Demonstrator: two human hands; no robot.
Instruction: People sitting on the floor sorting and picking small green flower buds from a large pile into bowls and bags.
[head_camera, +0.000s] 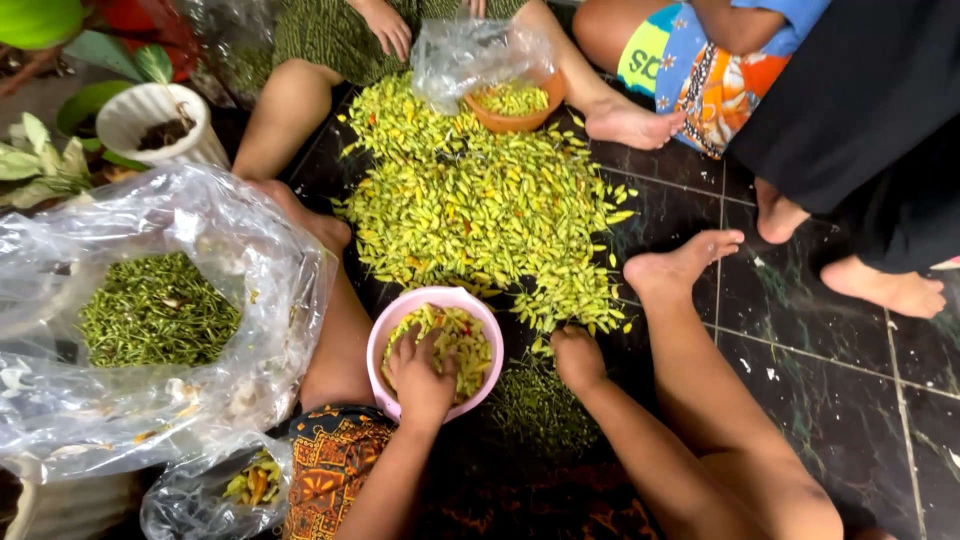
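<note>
Many yellow chillies (480, 210) lie in a heap on the dark floor (820, 350). Left hand (420, 375) rests inside the pink bowl (385, 335) with fingers spread over chillies. Right hand (577, 355) is closed at the heap's edge; what it grips is hidden.

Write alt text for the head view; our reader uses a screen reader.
A person seated on a dark tiled floor rests the left hand in a round pink plastic bowl of small yellow-green chillies while the right hand touches a large floor pile of them. Others sit opposite.
</note>
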